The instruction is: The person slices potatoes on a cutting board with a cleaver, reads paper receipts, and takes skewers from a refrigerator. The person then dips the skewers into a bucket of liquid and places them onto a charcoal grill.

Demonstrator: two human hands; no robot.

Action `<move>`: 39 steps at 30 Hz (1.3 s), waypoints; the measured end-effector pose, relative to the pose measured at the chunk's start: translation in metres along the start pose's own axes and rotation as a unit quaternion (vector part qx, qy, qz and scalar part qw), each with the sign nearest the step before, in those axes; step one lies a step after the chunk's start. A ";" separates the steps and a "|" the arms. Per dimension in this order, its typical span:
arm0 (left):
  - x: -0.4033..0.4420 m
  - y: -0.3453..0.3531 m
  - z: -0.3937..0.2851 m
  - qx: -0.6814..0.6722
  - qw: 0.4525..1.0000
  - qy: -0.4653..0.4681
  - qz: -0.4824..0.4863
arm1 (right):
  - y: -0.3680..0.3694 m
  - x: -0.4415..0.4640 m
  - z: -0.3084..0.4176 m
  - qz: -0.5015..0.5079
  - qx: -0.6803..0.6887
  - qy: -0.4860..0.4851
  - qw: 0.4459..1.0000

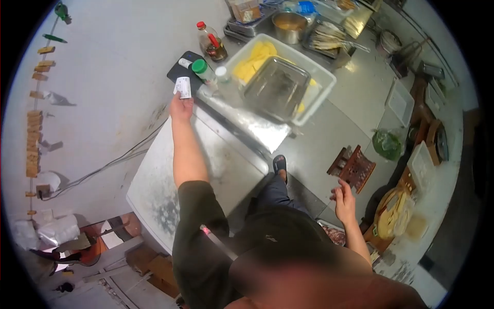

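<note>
My left hand (181, 107) reaches forward over the far end of a white lid-like surface (206, 139). Its fingers are closed on a small white container with a printed label (182, 87). Just beyond it stand a green-lidded jar (205, 72) and a white-lidded jar (222, 75), beside a flat black device (177, 71). My right hand (345, 201) hangs in the air at the right, fingers apart, with nothing in it. Below or behind that hand is a brown slatted stool (354, 167).
A white tub (329, 85) holds yellow pieces, with a metal tray (278, 85) resting on top. Behind are a red-capped bottle (212, 44), a pot (289, 28) and a tray of skewers (327, 38). A green bag (387, 144) lies at right; a cable (110, 167) runs along the wall.
</note>
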State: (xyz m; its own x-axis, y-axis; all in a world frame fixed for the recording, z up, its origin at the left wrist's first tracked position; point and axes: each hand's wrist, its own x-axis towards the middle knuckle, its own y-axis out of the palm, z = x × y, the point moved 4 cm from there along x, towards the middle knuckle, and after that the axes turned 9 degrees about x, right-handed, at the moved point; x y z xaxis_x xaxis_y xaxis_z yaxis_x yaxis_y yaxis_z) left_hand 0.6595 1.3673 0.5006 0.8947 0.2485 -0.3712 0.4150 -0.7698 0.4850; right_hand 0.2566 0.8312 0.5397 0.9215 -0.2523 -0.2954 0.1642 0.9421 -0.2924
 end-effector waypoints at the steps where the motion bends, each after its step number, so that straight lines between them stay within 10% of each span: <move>1: 0.022 0.005 -0.002 -0.013 1.000 -0.010 -0.015 | -0.004 0.009 -0.011 -0.022 -0.044 0.022 0.999; 20: 0.193 0.025 -0.038 0.189 0.947 -0.004 -0.260 | -0.029 0.149 -0.019 -0.073 -0.013 0.162 0.984; 27: 0.102 0.025 -0.077 -0.012 0.990 0.086 -0.109 | -0.026 0.181 -0.027 0.005 -0.025 0.105 0.994; 39: -0.139 0.092 -0.064 0.142 0.976 0.161 -0.040 | -0.021 0.271 0.082 0.193 -0.008 -0.116 0.974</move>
State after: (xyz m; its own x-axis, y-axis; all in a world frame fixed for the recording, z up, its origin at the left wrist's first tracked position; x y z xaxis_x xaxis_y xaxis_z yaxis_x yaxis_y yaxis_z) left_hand 0.5836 1.2996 0.6469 0.8855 0.4515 -0.1099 0.4646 -0.8604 0.2093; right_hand 0.5319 0.7611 0.5400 0.9685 0.1780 -0.1740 -0.2137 0.9530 -0.2146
